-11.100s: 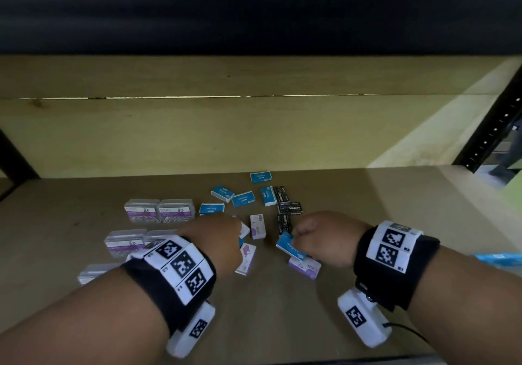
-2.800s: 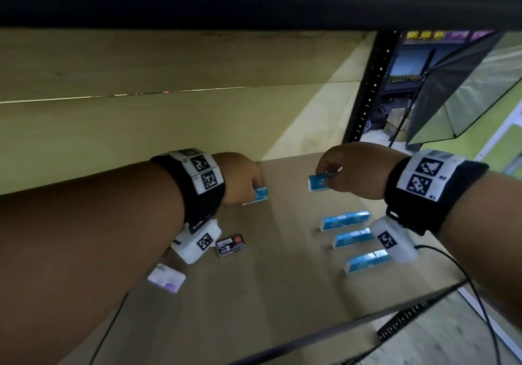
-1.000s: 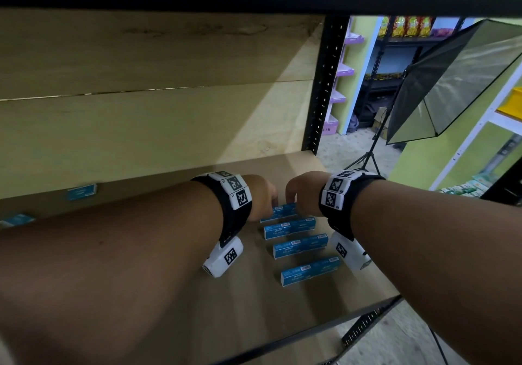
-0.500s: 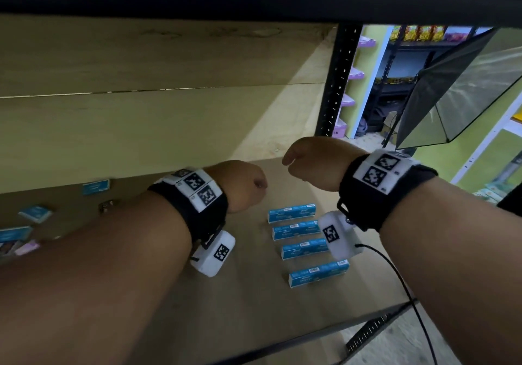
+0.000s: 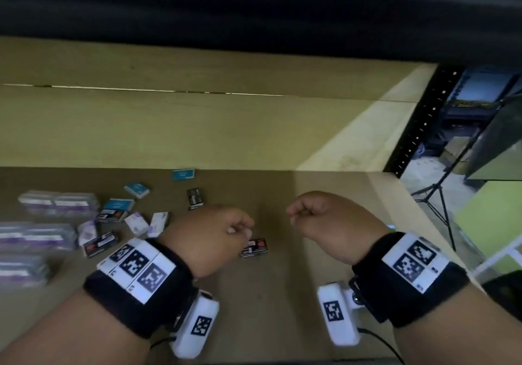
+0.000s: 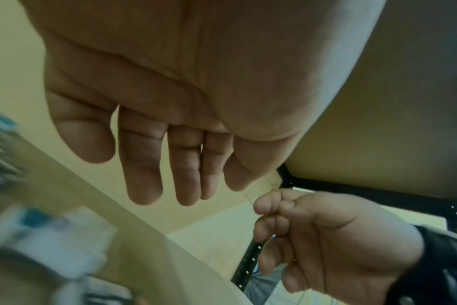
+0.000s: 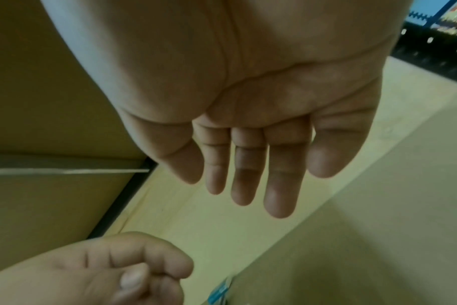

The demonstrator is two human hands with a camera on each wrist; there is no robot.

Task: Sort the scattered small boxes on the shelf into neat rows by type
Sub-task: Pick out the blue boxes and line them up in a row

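Observation:
Small boxes lie scattered on the wooden shelf [image 5: 282, 294] in the head view: blue ones [image 5: 183, 174] [image 5: 137, 189], black ones [image 5: 195, 196] [image 5: 100, 244], and white-purple ones [image 5: 137, 223]. My left hand [image 5: 214, 234] hovers over the shelf's middle with a black box [image 5: 254, 247] just beyond its knuckles. In the left wrist view, that hand [image 6: 170, 165] has its fingers hanging relaxed and holds nothing. My right hand [image 5: 319, 217] floats to the right, also holding nothing; its fingers [image 7: 248, 175] hang loose in the right wrist view.
Clear plastic cases with purple labels [image 5: 56, 203] [image 5: 34, 236] are stacked at the far left. A sliver of blue box [image 5: 391, 226] shows behind my right wrist. The black shelf upright [image 5: 423, 121] stands at the right, with a light stand [image 5: 435, 195] beyond it.
Both hands have left the row of blue boxes at the shelf's right end and moved left, empty. The view has swung back to the scattered pile.

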